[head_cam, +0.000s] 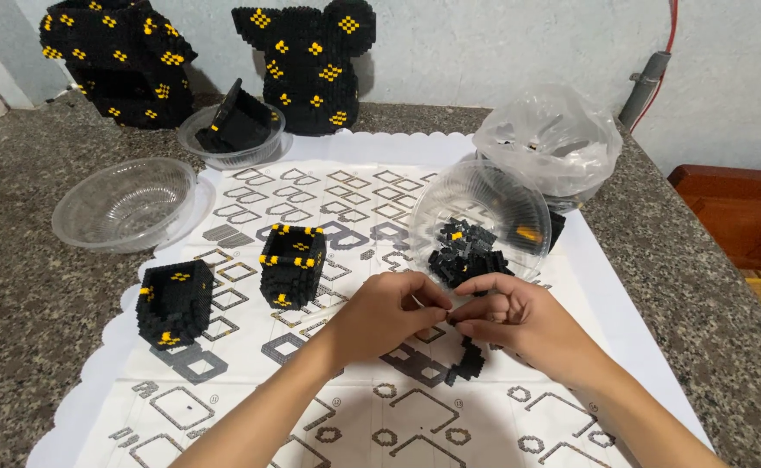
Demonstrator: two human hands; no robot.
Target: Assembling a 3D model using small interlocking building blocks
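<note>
where hands (pixel 450 312) meet, tiny black piece (pixel 451 315) pinched between fingertips.

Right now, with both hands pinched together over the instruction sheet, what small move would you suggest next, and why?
Probably press the pinched pieces together: the left hand and right hand meet fingertip to fingertip above a small black brick strip, with loose bricks waiting in the tilted clear bowl.

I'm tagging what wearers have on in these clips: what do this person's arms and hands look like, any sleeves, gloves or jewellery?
Both forearms are bare up to the bottom edge of the picture; no sleeve shows. The left hand and right hand wear no gloves, and no ring, watch or bracelet is visible. Fingernails look short and unpainted.
</note>
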